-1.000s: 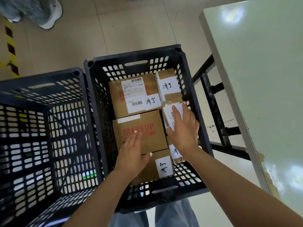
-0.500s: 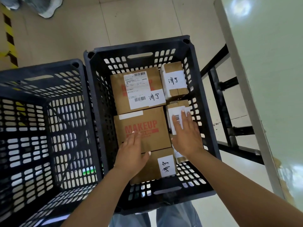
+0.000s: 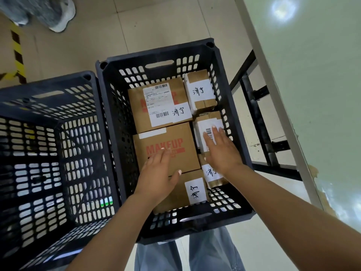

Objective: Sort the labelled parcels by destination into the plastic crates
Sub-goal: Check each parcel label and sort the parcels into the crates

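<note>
A black plastic crate (image 3: 234, 98) on the floor holds several brown cardboard parcels with white handwritten labels. My left hand (image 3: 159, 173) rests flat on the parcel printed MAKEUP (image 3: 166, 141), fingers straight. My right hand (image 3: 222, 149) lies flat on a small parcel with a barcode label (image 3: 205, 124) at the crate's right side. A larger labelled parcel (image 3: 160, 104) and a small one (image 3: 201, 90) lie at the far end. Two more labelled parcels (image 3: 195, 190) sit near my wrists. A second black crate (image 3: 48, 90) stands to the left, with no parcels visible inside.
A pale green table top (image 3: 312, 94) on a black metal frame (image 3: 259, 122) stands to the right of the crates. Another person's shoe (image 3: 62, 14) is at the far left, beside yellow-black floor tape (image 3: 17, 55). My legs are below the crate.
My right hand has set the small barcode parcel down into the crate's right side and now lies flat on it. My left hand has stayed on the MAKEUP parcel.
</note>
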`<action>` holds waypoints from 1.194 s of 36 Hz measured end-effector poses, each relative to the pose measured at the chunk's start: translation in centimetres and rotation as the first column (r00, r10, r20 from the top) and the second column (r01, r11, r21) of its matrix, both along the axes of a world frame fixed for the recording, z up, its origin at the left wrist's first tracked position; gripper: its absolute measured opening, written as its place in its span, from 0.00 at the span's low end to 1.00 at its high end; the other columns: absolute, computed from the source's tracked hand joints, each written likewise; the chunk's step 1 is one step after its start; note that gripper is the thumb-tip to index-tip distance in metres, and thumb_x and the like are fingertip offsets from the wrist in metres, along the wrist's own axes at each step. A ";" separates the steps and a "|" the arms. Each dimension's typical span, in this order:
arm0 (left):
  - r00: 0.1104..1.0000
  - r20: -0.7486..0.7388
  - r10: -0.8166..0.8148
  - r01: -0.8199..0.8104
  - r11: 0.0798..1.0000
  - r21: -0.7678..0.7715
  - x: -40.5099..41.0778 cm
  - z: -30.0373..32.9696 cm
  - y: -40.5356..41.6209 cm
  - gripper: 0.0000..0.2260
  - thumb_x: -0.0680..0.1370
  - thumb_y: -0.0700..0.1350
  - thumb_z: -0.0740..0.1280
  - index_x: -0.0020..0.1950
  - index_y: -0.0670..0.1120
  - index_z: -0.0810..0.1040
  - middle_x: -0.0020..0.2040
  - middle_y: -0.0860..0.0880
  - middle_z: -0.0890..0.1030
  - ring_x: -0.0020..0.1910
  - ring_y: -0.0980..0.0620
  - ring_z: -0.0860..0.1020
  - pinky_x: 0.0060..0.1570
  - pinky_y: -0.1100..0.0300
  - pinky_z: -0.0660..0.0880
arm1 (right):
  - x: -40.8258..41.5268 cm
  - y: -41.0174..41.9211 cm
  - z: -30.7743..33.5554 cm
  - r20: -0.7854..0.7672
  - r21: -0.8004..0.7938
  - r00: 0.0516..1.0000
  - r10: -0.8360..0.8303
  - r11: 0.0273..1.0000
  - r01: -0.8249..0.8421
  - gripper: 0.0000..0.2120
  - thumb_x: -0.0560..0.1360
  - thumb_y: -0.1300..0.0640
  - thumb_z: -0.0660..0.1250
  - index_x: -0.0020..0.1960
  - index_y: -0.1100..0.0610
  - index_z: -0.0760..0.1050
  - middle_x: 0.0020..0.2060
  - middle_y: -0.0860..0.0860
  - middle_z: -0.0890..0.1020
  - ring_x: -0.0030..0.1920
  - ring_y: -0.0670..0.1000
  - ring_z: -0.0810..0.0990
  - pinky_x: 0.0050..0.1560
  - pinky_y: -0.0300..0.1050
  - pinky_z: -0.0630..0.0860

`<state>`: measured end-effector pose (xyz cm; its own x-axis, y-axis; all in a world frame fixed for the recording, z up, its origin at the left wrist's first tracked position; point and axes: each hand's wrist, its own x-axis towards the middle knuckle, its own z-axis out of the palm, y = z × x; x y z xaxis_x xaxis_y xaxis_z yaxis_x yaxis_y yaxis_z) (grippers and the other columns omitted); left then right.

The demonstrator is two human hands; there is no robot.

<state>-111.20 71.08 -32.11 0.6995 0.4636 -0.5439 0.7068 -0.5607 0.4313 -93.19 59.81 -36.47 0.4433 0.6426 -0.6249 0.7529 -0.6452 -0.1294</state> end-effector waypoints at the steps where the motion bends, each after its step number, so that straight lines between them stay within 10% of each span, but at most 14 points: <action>1: 1.000 0.024 0.005 -0.005 1.000 0.006 0.0 0.5 0.0 0.31 0.80 0.56 0.61 0.79 0.48 0.52 0.78 0.48 0.57 0.76 0.49 0.55 0.74 0.55 0.51 | 0.0 -0.1 0.6 -0.005 0.011 1.000 -0.010 1.000 0.010 0.36 0.81 0.55 0.60 0.79 0.51 0.41 0.78 0.55 0.38 0.77 0.56 0.36 0.76 0.53 0.46; 19: 0.875 0.376 -0.305 0.205 0.937 0.284 1.6 22.0 1.8 0.28 0.80 0.53 0.63 0.77 0.49 0.59 0.75 0.52 0.64 0.74 0.54 0.59 0.75 0.55 0.54 | -2.6 -2.8 26.7 0.097 0.523 0.986 -0.135 0.850 0.065 0.32 0.79 0.51 0.64 0.78 0.53 0.55 0.77 0.55 0.56 0.77 0.55 0.52 0.74 0.48 0.54; 43: 0.260 0.524 -0.811 0.376 0.585 0.719 14.8 55.0 -16.0 0.28 0.78 0.55 0.62 0.76 0.49 0.62 0.75 0.51 0.65 0.72 0.51 0.64 0.70 0.54 0.61 | -1.2 -28.4 60.3 0.426 0.772 0.723 -0.545 0.636 0.025 0.31 0.78 0.47 0.65 0.77 0.48 0.58 0.77 0.51 0.59 0.75 0.52 0.59 0.71 0.49 0.64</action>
